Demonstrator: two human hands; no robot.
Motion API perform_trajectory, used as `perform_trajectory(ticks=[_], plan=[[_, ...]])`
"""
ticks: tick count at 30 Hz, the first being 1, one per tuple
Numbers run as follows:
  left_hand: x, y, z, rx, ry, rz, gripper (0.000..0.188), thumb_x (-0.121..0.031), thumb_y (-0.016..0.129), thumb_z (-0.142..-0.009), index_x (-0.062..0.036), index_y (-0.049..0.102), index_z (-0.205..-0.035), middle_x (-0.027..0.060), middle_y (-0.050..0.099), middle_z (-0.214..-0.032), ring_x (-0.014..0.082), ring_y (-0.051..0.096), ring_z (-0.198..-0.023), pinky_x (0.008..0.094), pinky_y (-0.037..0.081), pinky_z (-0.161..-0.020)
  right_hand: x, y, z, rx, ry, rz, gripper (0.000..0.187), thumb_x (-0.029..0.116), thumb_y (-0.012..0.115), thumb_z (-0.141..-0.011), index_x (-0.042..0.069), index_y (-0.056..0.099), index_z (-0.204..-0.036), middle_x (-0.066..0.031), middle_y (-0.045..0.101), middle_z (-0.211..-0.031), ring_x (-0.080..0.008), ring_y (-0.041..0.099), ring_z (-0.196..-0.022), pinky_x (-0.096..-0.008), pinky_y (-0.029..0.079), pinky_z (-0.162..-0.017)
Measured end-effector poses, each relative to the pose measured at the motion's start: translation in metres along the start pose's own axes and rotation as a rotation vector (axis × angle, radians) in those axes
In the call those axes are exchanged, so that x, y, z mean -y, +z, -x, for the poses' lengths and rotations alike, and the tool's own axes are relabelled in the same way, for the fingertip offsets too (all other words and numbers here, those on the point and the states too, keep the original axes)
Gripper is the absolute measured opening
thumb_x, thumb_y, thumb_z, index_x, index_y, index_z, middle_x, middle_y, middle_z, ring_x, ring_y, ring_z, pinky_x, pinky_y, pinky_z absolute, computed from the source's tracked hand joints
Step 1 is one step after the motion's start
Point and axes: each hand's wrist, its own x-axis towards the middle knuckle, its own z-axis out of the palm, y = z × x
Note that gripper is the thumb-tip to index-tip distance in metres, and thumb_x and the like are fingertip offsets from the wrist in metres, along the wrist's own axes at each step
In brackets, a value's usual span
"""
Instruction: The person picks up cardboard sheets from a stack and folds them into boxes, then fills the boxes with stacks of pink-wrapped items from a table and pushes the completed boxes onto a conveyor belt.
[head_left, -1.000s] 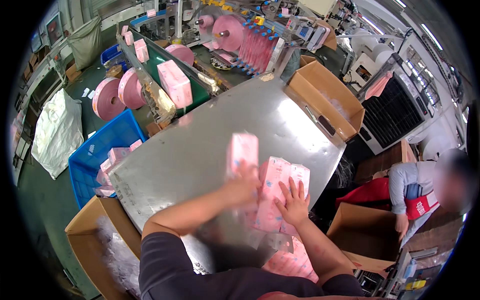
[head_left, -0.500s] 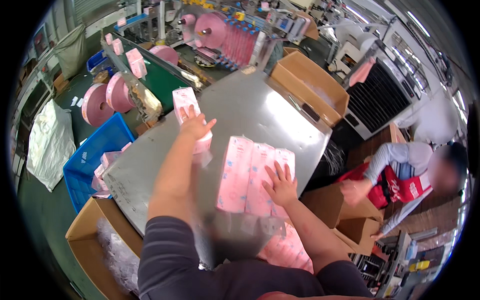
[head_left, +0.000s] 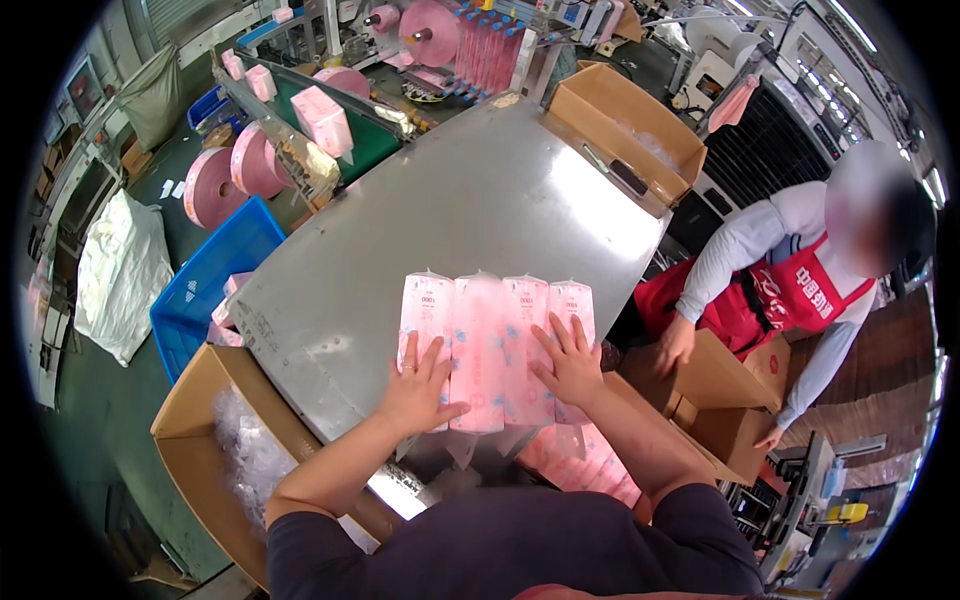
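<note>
Several pink packs of tissue (head_left: 478, 345) in clear wrap stand side by side in a row on the metal table (head_left: 430, 210), close to my body. My left hand (head_left: 418, 388) lies with fingers spread on the leftmost pack. On the right end of the row rests my right hand (head_left: 572, 372), its fingers also apart and flat on the packs. Loose wrap ends stick out at the near side of the row. Below the table edge, more pink packs (head_left: 590, 460) lie together, partly hidden by my right forearm.
At left stand a blue crate (head_left: 170, 310) with pink packs and a cardboard box (head_left: 180, 455) of clear plastic bags. A green conveyor (head_left: 370, 145) carries packs. Another box (head_left: 640, 105) sits at the table's far corner. A co-worker in a red apron (head_left: 800, 290) handles an open carton (head_left: 735, 385).
My left hand has brought a single pack from the far left to the row's left end. Packs on the conveyor have moved nearer. The co-worker has shifted, one hand lower at the carton.
</note>
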Motion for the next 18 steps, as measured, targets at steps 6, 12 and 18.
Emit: perform_trajectory(ticks=[6, 12, 18], plan=[[0.0, 0.0, -0.006, -0.136, 0.032, -0.105, 0.09, -0.067, 0.058, -0.084, -0.0179, 0.031, -0.154, 0.0203, 0.013, -0.161, 0.0483, 0.007, -0.148, 0.0767, 0.011, -0.107, 0.009, 0.002, 0.015, 0.049, 0.006, 0.005, 0.069, 0.06, 0.048, -0.092, 0.033, 0.03, -0.153, -0.0054, 0.015, -0.164, -0.0388, 0.008, -0.15, -0.0735, 0.022, -0.106], [0.045, -0.076, -0.173, -0.367, -0.209, -0.055, 0.087, -0.067, 0.054, -0.087, -0.0183, 0.029, -0.155, 0.0189, 0.008, -0.163, 0.0462, 0.004, -0.149, 0.0772, 0.009, -0.107, 0.011, -0.005, 0.015, 0.074, 0.068, 0.013, 0.069, 0.063, 0.047, -0.092, 0.036, 0.03, -0.153, -0.0034, 0.015, -0.164, -0.036, 0.007, -0.151, -0.072, 0.021, -0.108], [0.127, -0.094, -0.285, -0.208, -0.418, 0.071, 0.07, -0.067, 0.046, -0.091, -0.0135, 0.056, -0.135, 0.0171, 0.018, -0.161, 0.046, 0.005, -0.149, 0.0671, 0.013, -0.114, 0.01, -0.006, 0.006, 0.057, 0.024, 0.027, 0.069, 0.061, 0.049, -0.092, 0.036, 0.029, -0.153, -0.0053, 0.014, -0.164, -0.0362, 0.008, -0.151, -0.0718, 0.021, -0.108]])
